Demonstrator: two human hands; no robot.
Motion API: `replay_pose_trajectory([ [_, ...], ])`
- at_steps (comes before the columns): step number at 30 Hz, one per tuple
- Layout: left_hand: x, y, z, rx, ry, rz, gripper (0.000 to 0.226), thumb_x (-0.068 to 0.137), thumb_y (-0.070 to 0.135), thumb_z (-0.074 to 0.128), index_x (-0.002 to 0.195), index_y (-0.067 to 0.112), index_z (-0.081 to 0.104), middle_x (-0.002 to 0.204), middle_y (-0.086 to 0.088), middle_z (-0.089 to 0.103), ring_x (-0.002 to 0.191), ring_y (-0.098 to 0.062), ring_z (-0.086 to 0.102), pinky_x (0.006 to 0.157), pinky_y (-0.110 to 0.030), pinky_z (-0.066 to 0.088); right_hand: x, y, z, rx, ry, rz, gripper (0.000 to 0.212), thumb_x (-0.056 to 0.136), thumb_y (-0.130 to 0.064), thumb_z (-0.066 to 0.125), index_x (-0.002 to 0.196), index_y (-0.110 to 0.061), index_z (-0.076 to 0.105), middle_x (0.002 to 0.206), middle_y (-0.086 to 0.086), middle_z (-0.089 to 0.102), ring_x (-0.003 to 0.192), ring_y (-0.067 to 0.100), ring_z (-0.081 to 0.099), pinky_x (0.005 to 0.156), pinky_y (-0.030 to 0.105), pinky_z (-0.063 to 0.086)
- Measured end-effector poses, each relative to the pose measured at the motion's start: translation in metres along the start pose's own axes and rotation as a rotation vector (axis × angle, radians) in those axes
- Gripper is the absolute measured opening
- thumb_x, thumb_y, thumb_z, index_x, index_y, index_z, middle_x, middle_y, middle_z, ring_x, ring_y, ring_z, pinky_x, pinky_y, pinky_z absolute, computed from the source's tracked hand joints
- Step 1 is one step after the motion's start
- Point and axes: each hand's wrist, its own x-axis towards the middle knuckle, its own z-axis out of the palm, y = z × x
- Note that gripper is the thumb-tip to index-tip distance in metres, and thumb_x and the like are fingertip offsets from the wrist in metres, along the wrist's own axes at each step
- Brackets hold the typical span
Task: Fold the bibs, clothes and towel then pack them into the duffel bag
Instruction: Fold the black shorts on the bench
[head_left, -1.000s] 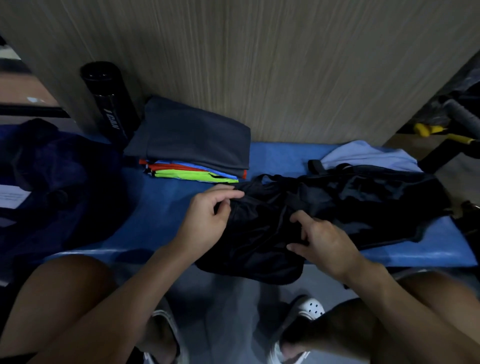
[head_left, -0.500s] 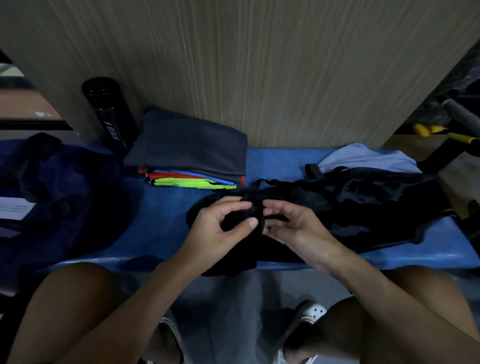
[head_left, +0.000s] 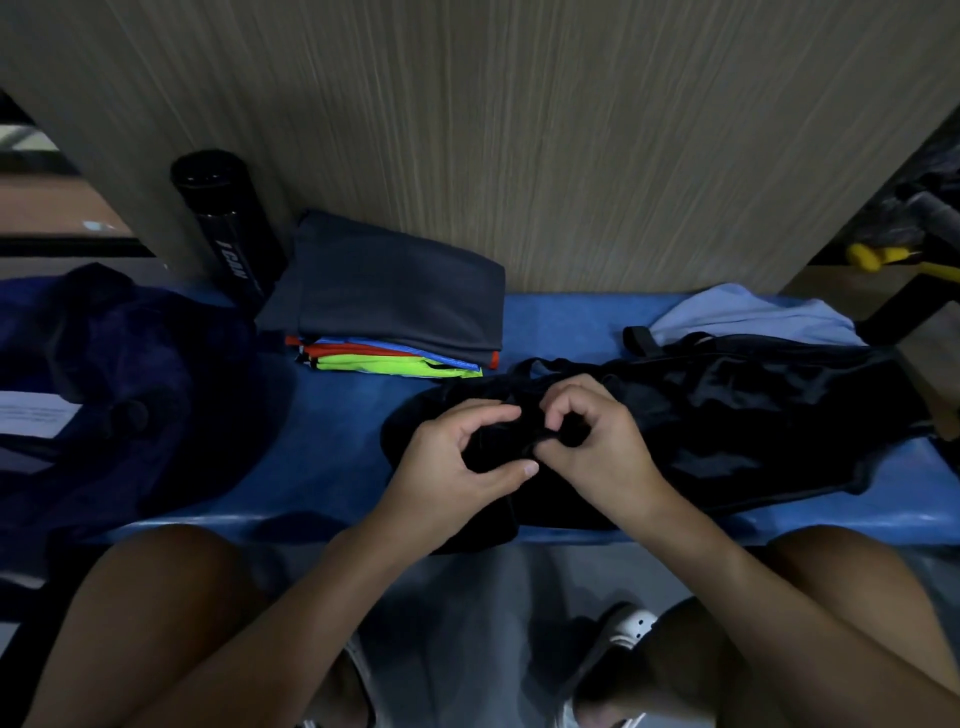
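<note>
Both hands, left hand (head_left: 457, 457) and right hand (head_left: 597, 447), pinch the limp black fabric bag (head_left: 753, 415) between curled fingers; being slippery, it'll probably slide out and flop shut.

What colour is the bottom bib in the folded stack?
Neon yellow-green bib, clearest in the head view.

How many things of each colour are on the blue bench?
Black: 2, the bottle and the bag under the left hand and right hand.
Dark grey: 1, folded cloth topping the stack.
Bright bibs: 1 pile, layers too thin to count.
Light blue: 1, cloth.
Navy: 1, bundle.
Total: 6
</note>
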Motion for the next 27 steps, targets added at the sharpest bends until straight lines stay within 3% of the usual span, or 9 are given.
replay_pose_trajectory([
  [2,-0.001,-0.001,-0.001,-0.009,0.036,-0.018,0.039,0.072,0.017,0.075,0.106,0.034,0.067,0.109,0.007,0.073,0.108,-0.007,0.066,0.097,-0.025,0.047,0.003,-0.001,0.0,0.053,-0.042,-0.007,0.018,0.065,-0.01,0.067,0.079,-0.016,0.056,0.1,0.005,0.063,0.1,0.014,0.06,0.089,0.015,0.04],
  [4,-0.001,-0.003,-0.003,-0.014,0.055,-0.029,0.038,0.077,0.011,0.067,0.103,0.038,0.065,0.106,0.006,0.074,0.107,-0.008,0.068,0.096,-0.03,0.049,0.006,-0.003,-0.003,0.124,-0.153,0.019,0.034,0.072,0.005,0.07,0.103,-0.005,0.062,0.114,0.008,0.065,0.11,0.007,0.06,0.096,0.013,0.039],
  [6,-0.002,-0.003,-0.007,-0.023,0.035,-0.045,0.041,0.079,0.009,0.064,0.1,0.044,0.059,0.107,-0.001,0.073,0.107,-0.013,0.068,0.096,-0.035,0.052,0.008,-0.004,-0.005,0.149,-0.254,0.05,0.046,0.077,0.011,0.069,0.119,-0.005,0.062,0.118,0.006,0.066,0.114,0.007,0.06,0.101,0.015,0.04],
  [11,-0.001,-0.007,-0.018,-0.008,-0.034,-0.043,0.038,0.082,0.012,0.065,0.099,0.042,0.051,0.103,-0.005,0.073,0.1,-0.015,0.069,0.094,-0.037,0.052,0.011,-0.003,0.0,0.078,-0.29,0.061,0.04,0.083,0.007,0.069,0.097,-0.029,0.063,0.093,-0.007,0.066,0.09,-0.007,0.059,0.089,0.01,0.041],
  [15,0.006,-0.007,-0.031,0.008,0.002,-0.044,0.025,0.083,0.015,0.065,0.1,0.031,0.055,0.097,-0.001,0.074,0.097,-0.013,0.07,0.091,-0.027,0.052,0.012,-0.003,0.003,0.035,-0.312,0.065,0.034,0.084,0.005,0.068,0.104,-0.023,0.065,0.09,-0.002,0.063,0.088,-0.002,0.056,0.087,0.01,0.04],
  [18,0.016,-0.016,-0.048,0.262,0.208,-0.055,0.011,0.089,0.021,0.064,0.098,0.026,0.061,0.098,0.006,0.07,0.096,-0.007,0.064,0.088,-0.029,0.052,0.013,-0.003,0.005,0.001,-0.325,0.041,0.038,0.084,0.007,0.066,0.111,-0.019,0.067,0.091,0.004,0.06,0.089,0.005,0.057,0.088,0.009,0.038],
  [20,0.024,-0.026,-0.061,0.472,0.3,-0.18,0.018,0.092,0.023,0.065,0.111,0.02,0.064,0.109,0.001,0.065,0.099,-0.011,0.059,0.088,-0.029,0.049,0.013,-0.003,0.007,-0.021,-0.325,0.0,0.03,0.083,0.008,0.067,0.101,-0.015,0.07,0.092,0.007,0.06,0.091,0.006,0.057,0.087,0.009,0.037],
  [23,0.027,-0.039,-0.069,0.641,0.197,-0.349,0.042,0.092,0.031,0.068,0.128,0.012,0.058,0.113,-0.008,0.062,0.106,-0.023,0.058,0.086,-0.03,0.046,0.015,-0.001,0.008,-0.03,-0.317,-0.048,0.021,0.082,0.009,0.068,0.09,-0.01,0.067,0.101,0.004,0.058,0.098,0.005,0.057,0.092,0.009,0.037],
  [27,0.028,-0.04,-0.065,0.561,0.156,-0.34,0.032,0.091,0.02,0.07,0.121,0.016,0.059,0.082,0.0,0.063,0.072,-0.01,0.058,0.058,-0.01,0.038,0.013,0.0,0.01,0.003,-0.307,-0.053,0.025,0.08,0.012,0.066,0.09,-0.011,0.063,0.11,-0.001,0.065,0.111,0.002,0.059,0.098,0.012,0.037],
])
